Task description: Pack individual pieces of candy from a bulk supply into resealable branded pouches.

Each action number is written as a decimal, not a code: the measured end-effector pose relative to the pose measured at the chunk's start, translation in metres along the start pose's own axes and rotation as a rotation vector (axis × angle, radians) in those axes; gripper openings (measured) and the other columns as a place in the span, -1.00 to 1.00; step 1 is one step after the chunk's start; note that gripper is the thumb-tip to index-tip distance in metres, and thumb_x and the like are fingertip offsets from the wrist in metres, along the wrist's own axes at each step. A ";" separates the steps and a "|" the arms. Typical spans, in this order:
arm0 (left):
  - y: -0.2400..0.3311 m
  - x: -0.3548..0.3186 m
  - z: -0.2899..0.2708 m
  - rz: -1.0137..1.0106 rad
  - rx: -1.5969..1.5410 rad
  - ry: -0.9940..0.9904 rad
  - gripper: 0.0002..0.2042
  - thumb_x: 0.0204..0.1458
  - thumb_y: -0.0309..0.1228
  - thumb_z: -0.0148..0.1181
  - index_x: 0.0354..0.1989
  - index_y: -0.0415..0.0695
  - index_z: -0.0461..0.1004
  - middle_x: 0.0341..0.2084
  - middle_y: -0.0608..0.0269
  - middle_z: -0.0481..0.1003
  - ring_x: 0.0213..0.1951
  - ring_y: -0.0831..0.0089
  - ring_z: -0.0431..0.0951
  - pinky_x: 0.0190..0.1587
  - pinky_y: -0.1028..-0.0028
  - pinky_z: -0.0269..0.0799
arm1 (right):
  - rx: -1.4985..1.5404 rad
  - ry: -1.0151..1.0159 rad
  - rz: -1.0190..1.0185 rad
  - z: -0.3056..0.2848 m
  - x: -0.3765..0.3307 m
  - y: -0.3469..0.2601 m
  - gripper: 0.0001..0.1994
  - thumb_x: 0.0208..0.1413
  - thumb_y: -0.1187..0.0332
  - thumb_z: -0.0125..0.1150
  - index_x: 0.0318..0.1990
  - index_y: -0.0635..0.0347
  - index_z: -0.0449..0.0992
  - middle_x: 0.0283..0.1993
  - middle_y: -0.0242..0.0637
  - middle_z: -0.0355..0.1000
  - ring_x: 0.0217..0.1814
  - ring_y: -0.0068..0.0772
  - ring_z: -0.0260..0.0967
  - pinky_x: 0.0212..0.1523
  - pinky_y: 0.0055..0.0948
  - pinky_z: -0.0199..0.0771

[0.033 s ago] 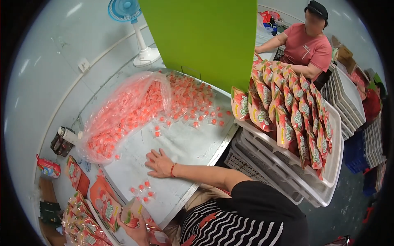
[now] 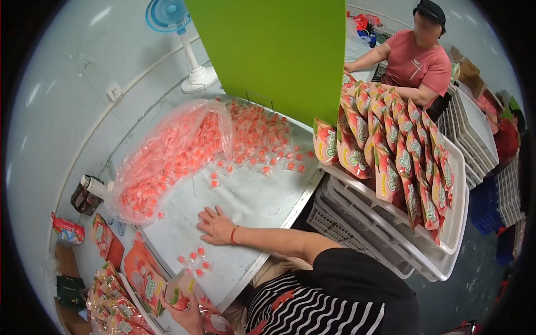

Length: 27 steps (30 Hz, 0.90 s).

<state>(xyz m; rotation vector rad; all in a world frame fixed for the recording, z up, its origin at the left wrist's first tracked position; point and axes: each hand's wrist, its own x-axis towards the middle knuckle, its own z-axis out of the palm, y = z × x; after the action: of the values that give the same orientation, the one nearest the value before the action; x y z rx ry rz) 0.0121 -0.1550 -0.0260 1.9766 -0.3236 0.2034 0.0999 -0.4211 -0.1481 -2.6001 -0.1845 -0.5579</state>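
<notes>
My right hand [image 2: 215,226] lies flat, palm down, on the white table [image 2: 251,201], with a red band at its wrist and fingers apart. Its fingertips are close to a clear plastic bag [image 2: 167,159] full of pink wrapped candies. A few loose candies [image 2: 195,261] lie just below that hand. My left hand [image 2: 190,318] is at the table's near edge, shut on a printed red and green pouch [image 2: 180,293]. More loose candies [image 2: 259,139] are spread across the far side of the table.
A green upright panel [image 2: 273,50] stands behind the table. On the right, stacked white crates [image 2: 455,223] hold rows of filled pouches [image 2: 402,151]. A person in a pink shirt [image 2: 419,61] works beyond them. Flat pouches [image 2: 120,301] lie at lower left, and a fan [image 2: 178,22] stands at the back.
</notes>
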 end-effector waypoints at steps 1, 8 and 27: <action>0.005 -0.001 0.000 -0.062 -0.041 0.000 -0.27 -0.11 -0.65 0.25 0.27 -0.24 0.01 0.08 -0.01 0.27 0.06 0.32 0.35 0.07 0.44 0.33 | 0.004 0.015 -0.007 0.007 0.002 -0.008 -0.54 -0.03 -0.01 0.16 -0.05 0.07 0.45 0.11 -0.05 0.19 0.28 0.10 0.03 0.17 0.23 0.03; 0.011 0.000 0.009 0.024 -0.010 0.014 -0.26 -0.11 -0.59 0.30 0.26 -0.23 0.03 0.08 0.00 0.26 0.05 0.32 0.36 0.05 0.44 0.34 | -0.040 0.210 0.004 0.017 -0.003 -0.046 -0.75 -0.01 0.21 0.13 -0.26 0.19 0.43 -0.10 -0.13 0.24 0.09 -0.09 0.14 0.05 -0.11 0.18; -0.001 0.006 0.006 -0.053 0.246 0.070 -0.21 -0.24 -0.53 0.37 0.23 -0.23 0.09 -0.13 -0.04 0.46 -0.12 0.24 0.52 -0.05 0.38 0.43 | 0.317 0.153 -0.140 0.027 0.031 -0.037 -0.65 0.08 0.21 0.10 -0.01 0.16 0.41 0.07 -0.06 0.28 0.22 0.04 0.13 0.20 0.08 0.08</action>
<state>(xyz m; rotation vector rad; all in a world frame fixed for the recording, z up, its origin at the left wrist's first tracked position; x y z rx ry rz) 0.0180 -0.1609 -0.0277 2.2121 -0.2084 0.2893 0.1292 -0.3746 -0.1417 -2.2394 -0.3745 -0.7118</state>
